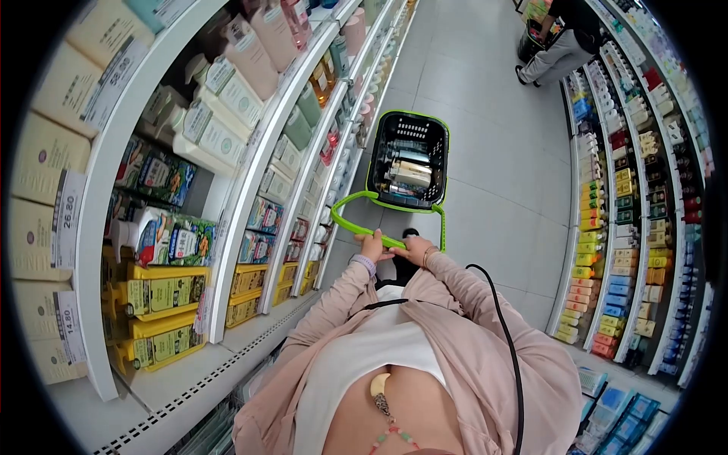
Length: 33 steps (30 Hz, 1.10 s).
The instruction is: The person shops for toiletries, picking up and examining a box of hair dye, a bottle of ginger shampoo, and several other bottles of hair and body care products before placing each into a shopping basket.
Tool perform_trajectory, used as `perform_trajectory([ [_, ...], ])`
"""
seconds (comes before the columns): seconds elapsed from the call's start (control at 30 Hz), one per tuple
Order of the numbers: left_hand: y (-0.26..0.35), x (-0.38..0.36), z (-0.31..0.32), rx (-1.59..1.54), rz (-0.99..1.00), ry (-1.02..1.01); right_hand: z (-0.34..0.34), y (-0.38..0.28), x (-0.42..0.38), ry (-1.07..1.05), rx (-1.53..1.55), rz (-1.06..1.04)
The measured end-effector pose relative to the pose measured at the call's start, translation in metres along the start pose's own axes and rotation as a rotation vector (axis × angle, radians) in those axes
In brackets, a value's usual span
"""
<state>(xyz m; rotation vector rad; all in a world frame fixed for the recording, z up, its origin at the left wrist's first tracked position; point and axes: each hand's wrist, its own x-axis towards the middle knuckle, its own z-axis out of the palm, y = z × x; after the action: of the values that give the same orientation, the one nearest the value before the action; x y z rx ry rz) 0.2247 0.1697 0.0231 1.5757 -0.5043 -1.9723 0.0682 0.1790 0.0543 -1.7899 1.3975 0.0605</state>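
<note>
A black basket (409,159) with a green rim stands on the floor in front of me, with several bottles and packages inside. Its green handle (350,224) is raised toward me. Both hands meet at the handle's near bar: my left hand (373,246) is closed around it on the left, and my right hand (416,249) is closed on it just to the right. The fingers of the two hands are close together, partly overlapping the bar.
Shelves (246,163) of bottles, boxes and yellow packs rise close on the left. More shelves (635,227) with small colourful products curve along the right. Another person (562,53) stands at the upper right, holding a dark basket. Grey tiled floor (485,159) runs between the shelves.
</note>
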Motion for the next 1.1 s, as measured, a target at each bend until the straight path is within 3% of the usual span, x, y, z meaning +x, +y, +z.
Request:
perform_trajectory([
  [0.17,0.003,0.010,0.033,0.005,-0.059,-0.029,-0.011,0.045,0.004,0.029,-0.127,0.007],
  [0.43,0.003,0.066,0.105,0.028,-0.163,-0.092,-0.085,0.125,0.011,0.027,-0.263,0.023],
  [0.5,-0.005,0.084,0.103,0.028,-0.198,-0.141,-0.094,0.144,0.015,-0.050,-0.291,0.047],
  [0.57,-0.021,0.101,0.091,-0.166,-0.226,-0.105,-0.092,0.173,0.022,-0.083,-0.335,0.058],
  [0.67,-0.028,0.104,0.080,-0.208,-0.138,0.004,-0.104,0.197,0.037,-0.113,-0.388,0.066],
  [0.77,-0.040,0.099,0.076,-0.316,-0.155,0.005,-0.119,0.199,0.058,-0.007,-0.418,0.018],
  [1.1,-0.026,0.081,0.048,-0.403,-0.193,-0.091,-0.096,0.150,0.049,-0.045,-0.372,0.117],
])
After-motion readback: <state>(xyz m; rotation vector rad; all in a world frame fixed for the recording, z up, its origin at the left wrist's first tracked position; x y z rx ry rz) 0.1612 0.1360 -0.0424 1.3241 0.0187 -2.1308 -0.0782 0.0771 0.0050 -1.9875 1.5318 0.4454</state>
